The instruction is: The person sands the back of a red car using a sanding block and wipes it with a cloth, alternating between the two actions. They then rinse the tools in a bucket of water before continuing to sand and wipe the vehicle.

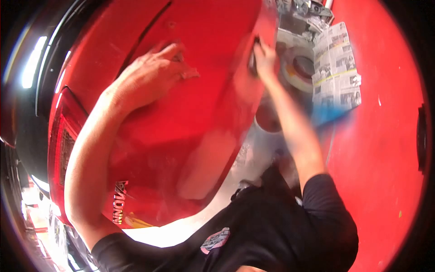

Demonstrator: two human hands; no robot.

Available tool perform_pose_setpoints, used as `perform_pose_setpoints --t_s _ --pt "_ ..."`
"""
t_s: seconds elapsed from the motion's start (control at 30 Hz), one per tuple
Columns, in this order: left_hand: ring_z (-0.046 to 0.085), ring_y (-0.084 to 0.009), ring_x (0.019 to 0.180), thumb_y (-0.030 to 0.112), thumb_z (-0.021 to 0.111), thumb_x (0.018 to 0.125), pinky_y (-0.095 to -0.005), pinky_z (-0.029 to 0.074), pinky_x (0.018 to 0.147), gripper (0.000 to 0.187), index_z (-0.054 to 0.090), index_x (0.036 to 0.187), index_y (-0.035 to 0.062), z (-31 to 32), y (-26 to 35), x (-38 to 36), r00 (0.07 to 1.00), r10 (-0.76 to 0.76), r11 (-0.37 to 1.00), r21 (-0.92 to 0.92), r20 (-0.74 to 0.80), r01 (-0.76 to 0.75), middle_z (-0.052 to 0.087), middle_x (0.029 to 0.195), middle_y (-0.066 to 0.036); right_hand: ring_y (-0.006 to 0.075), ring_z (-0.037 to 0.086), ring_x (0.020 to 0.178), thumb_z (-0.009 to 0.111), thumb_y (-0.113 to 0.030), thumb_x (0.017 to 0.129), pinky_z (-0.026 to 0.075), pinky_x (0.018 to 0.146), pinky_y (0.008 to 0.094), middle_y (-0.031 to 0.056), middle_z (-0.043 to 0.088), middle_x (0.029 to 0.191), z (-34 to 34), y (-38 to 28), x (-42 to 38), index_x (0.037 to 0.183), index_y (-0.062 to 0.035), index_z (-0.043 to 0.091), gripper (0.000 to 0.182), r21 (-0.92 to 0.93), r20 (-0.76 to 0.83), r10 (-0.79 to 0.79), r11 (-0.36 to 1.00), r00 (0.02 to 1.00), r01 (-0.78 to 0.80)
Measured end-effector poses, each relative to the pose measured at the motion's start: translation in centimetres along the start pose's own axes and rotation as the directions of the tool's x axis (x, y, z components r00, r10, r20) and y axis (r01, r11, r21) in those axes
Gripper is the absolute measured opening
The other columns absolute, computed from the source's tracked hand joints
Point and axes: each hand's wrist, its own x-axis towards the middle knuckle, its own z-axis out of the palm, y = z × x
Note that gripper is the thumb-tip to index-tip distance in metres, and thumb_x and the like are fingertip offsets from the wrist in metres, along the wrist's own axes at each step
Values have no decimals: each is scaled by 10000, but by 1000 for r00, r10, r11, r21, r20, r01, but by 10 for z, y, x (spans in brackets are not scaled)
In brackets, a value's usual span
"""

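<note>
My left hand point(156, 70) is over the red car panel point(195, 104). Its fingers and thumb are bent and apart, with nothing I can make out between them. At the panel's right edge, my right hand point(266, 61) is closed round a small dark hand-held object point(253, 63), held against the panel; blur hides its exact kind. A dull, whitish patch point(206, 165) marks the lower panel. Chrome letters point(119, 201) sit near its bottom left.
A tail light point(65, 140) borders the panel on the left. Right of my right hand are a roll of tape point(299, 70), printed newspaper sheets point(336, 68) and a blurred blue thing point(333, 115). Another large red surface point(378, 149) stands at the right.
</note>
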Motion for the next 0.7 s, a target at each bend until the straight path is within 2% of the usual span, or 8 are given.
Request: perform_pose_setpoints --t_s 0.1,0.17,0.23,0.27,0.4,0.57,0.63,0.7 --pt "565 -316 1374 224 624 1076 -461 487 1170 312 800 1328 281 0 5 0 1000 -12 999 47 -28 13 595 1477 -101 237 737 773 624 -232 1034 542 730 424 212 732 800 -10 -2 7 1460 -10 660 482 -259 5 77 963 997 -73" --pt "552 -322 1400 216 618 1080 -460 472 1187 317 801 1330 282 2 3 0 999 -21 999 43 -39 23 590 1504 -104 335 784 963 630 -274 1037 573 852 443 260 779 1001 -24 -20 -70 1467 -43 671 489 -168 29 257 954 966 -249" --pt "535 -332 1430 213 612 1083 -464 455 1207 327 796 1344 283 5 -1 -1 998 -14 997 79 -58 19 579 1539 -112 285 759 843 696 -202 1026 564 787 405 202 795 984 -37 -4 -153 1462 1 661 482 -470 -67 -310 849 948 244" --pt "561 -337 1383 188 637 1054 -468 495 1161 312 810 1302 267 9 -2 -3 993 12 997 80 -119 -3 611 1472 -99 285 759 843 696 -202 1026 564 787 405 202 795 984 -37 -12 -154 1462 1 661 482 -473 -66 -313 846 947 246" --pt "590 -342 1326 162 658 1026 -467 522 1126 308 823 1270 254 7 0 0 994 34 998 63 -105 -28 645 1381 -89 426 750 1107 628 -372 1011 575 947 504 286 757 1172 -30 -55 -91 1455 -90 700 531 -419 -21 290 867 957 -271" --pt "522 -338 1452 187 597 1079 -472 420 1234 362 785 1371 290 4 3 0 1000 -17 997 78 16 15 565 1561 -137 450 728 1149 625 -407 1031 565 950 519 281 748 1223 -40 -46 -118 1502 -125 670 551 -520 3 279 820 960 -237" --pt "521 -336 1452 187 600 1078 -473 419 1235 366 780 1381 286 6 -3 0 1000 -13 997 75 4 13 569 1555 -135 426 727 1160 695 -274 1039 565 960 456 259 738 1296 -42 -50 -200 1483 -100 684 477 -400 -47 -11 916 999 -8" --pt "520 -332 1455 190 602 1077 -471 420 1236 367 777 1385 287 5 -2 -1 1000 -12 997 82 6 11 569 1554 -134 412 728 1166 674 -301 1044 564 952 435 262 736 1282 -42 -76 -217 1474 -83 684 482 -332 -31 92 938 995 -97"
